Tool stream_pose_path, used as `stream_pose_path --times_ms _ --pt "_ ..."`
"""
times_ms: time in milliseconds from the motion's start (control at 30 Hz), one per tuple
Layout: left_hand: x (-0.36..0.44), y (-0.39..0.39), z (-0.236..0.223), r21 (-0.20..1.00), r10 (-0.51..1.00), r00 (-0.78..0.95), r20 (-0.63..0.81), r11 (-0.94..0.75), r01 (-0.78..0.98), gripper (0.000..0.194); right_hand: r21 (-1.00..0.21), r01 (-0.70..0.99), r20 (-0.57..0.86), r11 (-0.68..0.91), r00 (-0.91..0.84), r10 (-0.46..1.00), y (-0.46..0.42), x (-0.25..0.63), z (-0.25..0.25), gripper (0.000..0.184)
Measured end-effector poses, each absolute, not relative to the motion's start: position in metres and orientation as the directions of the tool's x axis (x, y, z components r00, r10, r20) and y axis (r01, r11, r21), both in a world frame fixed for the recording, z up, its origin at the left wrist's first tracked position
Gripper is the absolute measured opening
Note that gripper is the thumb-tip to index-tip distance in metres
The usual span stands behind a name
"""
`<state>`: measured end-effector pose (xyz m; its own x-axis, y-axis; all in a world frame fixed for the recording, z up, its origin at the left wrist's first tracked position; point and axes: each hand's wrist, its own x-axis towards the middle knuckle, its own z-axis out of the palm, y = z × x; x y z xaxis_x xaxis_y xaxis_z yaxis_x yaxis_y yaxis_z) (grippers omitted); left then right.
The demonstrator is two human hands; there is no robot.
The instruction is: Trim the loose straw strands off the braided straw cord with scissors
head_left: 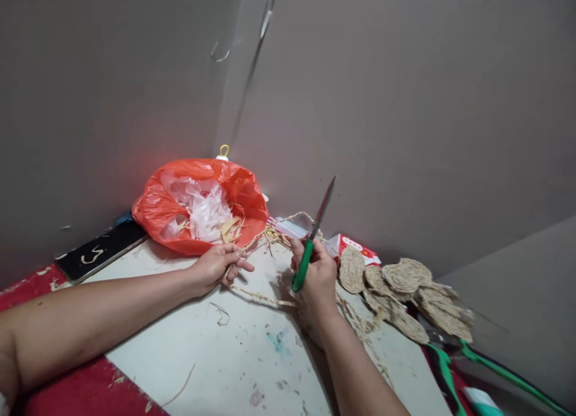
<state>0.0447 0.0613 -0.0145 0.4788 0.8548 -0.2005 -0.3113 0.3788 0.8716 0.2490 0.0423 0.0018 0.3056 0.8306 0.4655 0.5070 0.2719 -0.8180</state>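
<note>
One braided cord (263, 298) is running rightward above the counter (220, 350) from the left grip (220, 265), pinching it, toward the right grip (320, 278), which is clasping green-handled scissors (310, 246), blades pointing far and slightly right.

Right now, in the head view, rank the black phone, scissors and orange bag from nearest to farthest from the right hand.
1. Scissors: held in the right hand.
2. Orange bag: to that hand's left.
3. Black phone: farther left, past the bag.
</note>
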Motion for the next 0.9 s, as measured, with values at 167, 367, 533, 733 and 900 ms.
stream_pose_path --times_ms 167,367,533,733,900 --pt "0.044 0.059 -0.01 0.872 0.849 0.486 -0.207 0.386 -0.302 0.012 -0.619 0.753 0.523 0.224 0.182 0.833 0.042 0.246 -0.001 0.031" --pt "0.046 0.06 -0.006 0.889 0.859 0.472 -0.199 0.361 -0.282 0.011 -0.284 0.929 0.437 0.239 -0.096 0.894 0.033 0.227 0.004 0.023" --pt "0.045 0.059 -0.007 0.874 0.865 0.456 -0.211 0.376 -0.309 0.008 -0.263 0.928 0.445 0.264 -0.126 0.887 0.029 0.232 0.002 0.022" --pt "0.039 0.065 -0.004 0.815 0.874 0.454 -0.175 0.387 -0.43 0.008 -0.227 0.926 0.448 0.302 -0.176 0.877 0.035 0.247 -0.002 0.021" --pt "0.038 0.065 -0.003 0.772 0.857 0.475 -0.199 0.436 -0.463 0.008 -0.111 0.943 0.449 0.313 -0.233 0.862 0.034 0.25 -0.001 0.027"
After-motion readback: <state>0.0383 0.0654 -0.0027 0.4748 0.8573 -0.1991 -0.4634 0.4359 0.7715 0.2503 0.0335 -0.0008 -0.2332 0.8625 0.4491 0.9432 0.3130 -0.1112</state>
